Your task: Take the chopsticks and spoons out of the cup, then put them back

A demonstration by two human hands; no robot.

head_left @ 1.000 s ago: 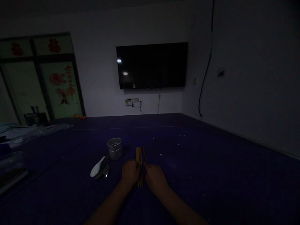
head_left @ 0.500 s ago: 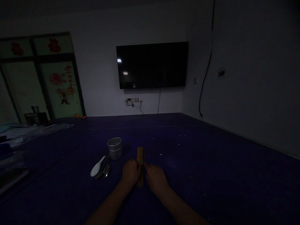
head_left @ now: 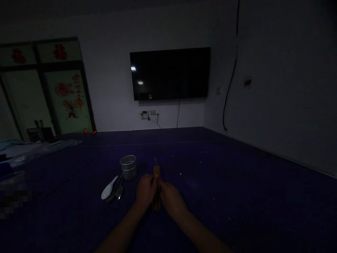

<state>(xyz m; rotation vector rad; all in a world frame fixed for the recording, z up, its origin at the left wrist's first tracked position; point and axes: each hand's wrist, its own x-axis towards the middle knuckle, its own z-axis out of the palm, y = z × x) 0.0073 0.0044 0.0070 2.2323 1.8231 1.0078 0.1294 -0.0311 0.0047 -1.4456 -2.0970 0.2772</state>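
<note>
Several wooden chopsticks [head_left: 156, 204] lie side by side on the purple surface, pointing away from me. My left hand [head_left: 145, 190] is closed at their left side, its thumb and fingers gripping around the middle of the bundle. From the right, my right hand [head_left: 171, 197] meets it with fingers pinched together. One chopstick [head_left: 155, 161] sticks out beyond the far ends of the others, slightly slanted; its lower part is hidden by my fingers, where my right hand seems to hold it. Dim light blurs the fingertips.
Left of my hands stands a perforated metal holder [head_left: 129, 172]. Beside it lie a white soup spoon [head_left: 107, 192] and metal spoons [head_left: 119, 192]. Clear plastic wrapping [head_left: 39, 151] is at far left. Small white scraps [head_left: 180, 174] dot the surface. A television [head_left: 171, 73] hangs ahead.
The single chopstick, apart on the bundle's right side before, now lies over the bundle and reaches farther forward. My right hand has shifted slightly left, up against my left hand.
</note>
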